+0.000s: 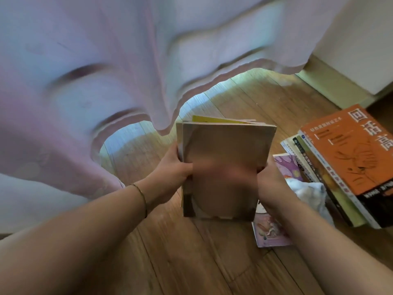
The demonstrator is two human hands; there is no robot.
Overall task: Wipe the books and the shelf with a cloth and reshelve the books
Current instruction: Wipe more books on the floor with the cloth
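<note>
I hold a small stack of books [225,150] upright above the wooden floor, its brown cover facing me and a yellow edge showing at the top. My left hand [176,167] grips the stack's left edge. My right hand [269,177] grips the right edge, its fingers hidden behind the stack. A white cloth [308,192] lies crumpled on the floor just right of my right wrist. A pile of books topped by an orange book [348,154] lies at the right. No shelf is in view.
A pink curtain [106,71] hangs over the upper left, its hem just above the floor behind the stack. A thin pink illustrated book [268,233] lies on the floor under my right forearm. A white wall with a baseboard [331,84] runs at the upper right.
</note>
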